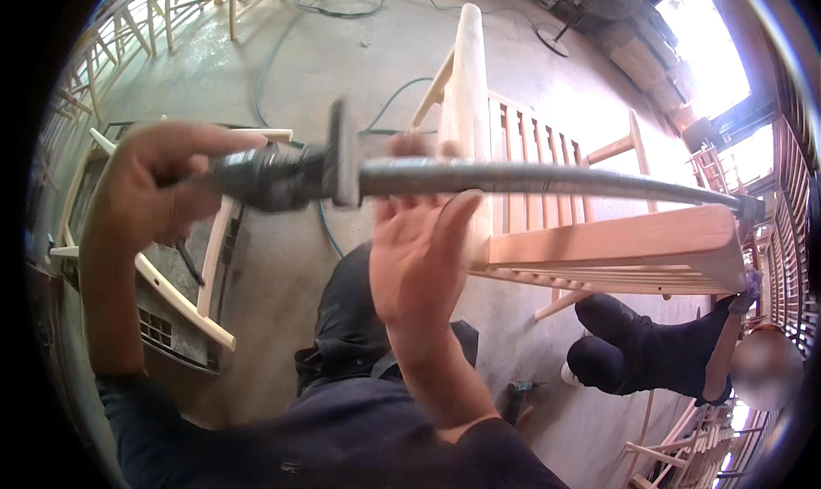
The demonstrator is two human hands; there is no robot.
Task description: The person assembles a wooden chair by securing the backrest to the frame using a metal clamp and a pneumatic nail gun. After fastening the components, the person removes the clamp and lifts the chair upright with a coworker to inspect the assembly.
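A long metal bar clamp (547, 179) runs crosswise above a pale wooden slatted bench frame (616, 237). My left hand (141, 185) is curled around the clamp's thick screw end, left of the upright jaw plate (344, 160); motion blurs its fingers. My right hand (423, 254) is at the bar just right of that plate, palm showing. Its fingers stretch up behind the bar and its thumb is out below it, not wrapped round. At the far right, the clamp's other end reaches the end of the bench frame.
A co-worker in dark clothes (650, 344) crouches at the bench's right end, a gloved hand near it. Curved wooden parts (184, 297) lie on a dark stand at left. A power drill (519, 395) and a green hose (265, 61) lie on the floor. Chair frames (154, 14) stand behind.
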